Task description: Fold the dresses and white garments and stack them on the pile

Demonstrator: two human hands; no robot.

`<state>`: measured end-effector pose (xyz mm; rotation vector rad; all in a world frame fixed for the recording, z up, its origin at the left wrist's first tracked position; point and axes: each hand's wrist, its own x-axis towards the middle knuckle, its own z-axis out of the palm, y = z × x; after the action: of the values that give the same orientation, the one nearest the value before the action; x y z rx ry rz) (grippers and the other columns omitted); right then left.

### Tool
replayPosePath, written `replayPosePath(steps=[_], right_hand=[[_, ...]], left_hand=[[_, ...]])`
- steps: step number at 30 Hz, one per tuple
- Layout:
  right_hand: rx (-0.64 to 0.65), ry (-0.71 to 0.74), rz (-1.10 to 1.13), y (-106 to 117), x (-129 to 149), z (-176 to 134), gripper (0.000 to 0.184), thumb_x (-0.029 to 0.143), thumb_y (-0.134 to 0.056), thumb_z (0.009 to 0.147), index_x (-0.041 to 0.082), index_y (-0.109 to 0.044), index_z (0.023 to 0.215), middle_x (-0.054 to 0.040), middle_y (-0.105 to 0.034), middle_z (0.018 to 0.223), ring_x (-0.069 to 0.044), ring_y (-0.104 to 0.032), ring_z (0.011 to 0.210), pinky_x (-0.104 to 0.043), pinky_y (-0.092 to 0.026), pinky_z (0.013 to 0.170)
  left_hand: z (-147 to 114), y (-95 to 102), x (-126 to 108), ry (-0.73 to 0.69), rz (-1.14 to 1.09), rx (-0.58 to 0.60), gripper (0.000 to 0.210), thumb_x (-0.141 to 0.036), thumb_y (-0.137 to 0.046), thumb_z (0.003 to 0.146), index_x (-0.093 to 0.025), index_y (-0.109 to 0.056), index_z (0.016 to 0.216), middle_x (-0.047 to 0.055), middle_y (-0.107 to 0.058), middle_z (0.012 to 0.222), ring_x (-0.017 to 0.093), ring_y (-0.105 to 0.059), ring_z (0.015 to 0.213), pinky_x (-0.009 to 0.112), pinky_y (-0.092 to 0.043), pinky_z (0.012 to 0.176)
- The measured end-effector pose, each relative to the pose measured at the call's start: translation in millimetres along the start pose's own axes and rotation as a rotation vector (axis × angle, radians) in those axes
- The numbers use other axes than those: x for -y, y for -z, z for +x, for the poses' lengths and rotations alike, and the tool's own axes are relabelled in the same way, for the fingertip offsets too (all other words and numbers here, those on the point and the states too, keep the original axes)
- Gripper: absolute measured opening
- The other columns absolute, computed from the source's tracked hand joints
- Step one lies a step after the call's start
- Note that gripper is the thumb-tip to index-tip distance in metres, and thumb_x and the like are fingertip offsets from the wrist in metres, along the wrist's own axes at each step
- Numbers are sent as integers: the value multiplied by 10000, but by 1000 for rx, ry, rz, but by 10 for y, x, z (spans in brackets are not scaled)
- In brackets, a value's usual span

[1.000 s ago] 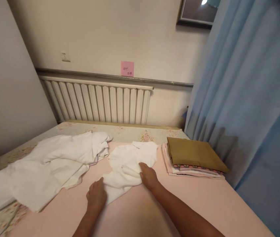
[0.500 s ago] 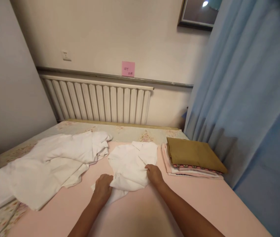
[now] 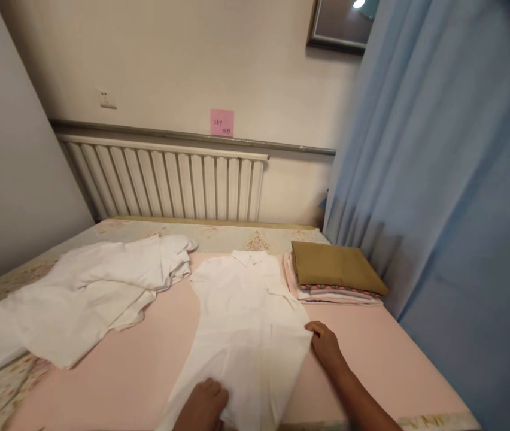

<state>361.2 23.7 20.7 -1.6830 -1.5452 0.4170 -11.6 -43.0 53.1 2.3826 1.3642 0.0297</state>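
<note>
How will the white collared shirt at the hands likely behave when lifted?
The white shirt is probably floppy: its cloth creases near the left hand. It looks thin, lying nearly flat on the pink sheet, so likely light. Lifted by the edge at the right hand, it may sag.

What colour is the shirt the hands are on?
The shirt is plain white, best seen in the head view.
</note>
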Motion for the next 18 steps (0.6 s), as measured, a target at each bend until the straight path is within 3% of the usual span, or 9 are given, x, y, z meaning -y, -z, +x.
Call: replayPosePath(steps=[5,8,13,15,18], right_hand=[[19,-35,-32,46,-2,-73,316,159,-411,616,238,-688,746,-26,-686,827,-223,-602,891,-323,-440,838],[58,-14,-36,87,31,-131,333,152,-432,612,247,-702,781,-10,-688,832,-213,-592,889,-301,-425,832],[59,-58,-44,193,-32,-208,231,162,-396,619,240,-614,630,3,-651,703,-194,-587,731,-273,-419,700],[40,-97,-46,237,-75,-230,214,167,-383,613,240,-585,614,5,-645,679,-192,-592,719,-266,-419,687],[4,-160,-53,284,-113,-268,228,194,-370,663,239,-593,669,2,-673,728,-192,-616,757,-264,-429,712]], left_hand=[[-50,32,-168,66,54,69,276,-79,-437,755,-212,-609,923,68,-634,1092,246,-509,1038,381,-355,897],[-90,24,-221,60,59,27,251,-106,-400,829,-212,-610,916,73,-638,1073,240,-523,1025,373,-363,895],[-135,-119,-145,15,-90,-36,135,-207,-455,853,-218,-589,858,52,-643,985,199,-568,923,313,-422,828],[-129,-131,-53,44,-183,-121,138,-270,-466,865,-228,-592,900,42,-652,983,193,-587,917,307,-445,838],[-102,-52,150,223,-197,-372,293,-369,-395,907,-209,-597,1045,83,-652,1101,243,-576,1073,374,-418,977]])
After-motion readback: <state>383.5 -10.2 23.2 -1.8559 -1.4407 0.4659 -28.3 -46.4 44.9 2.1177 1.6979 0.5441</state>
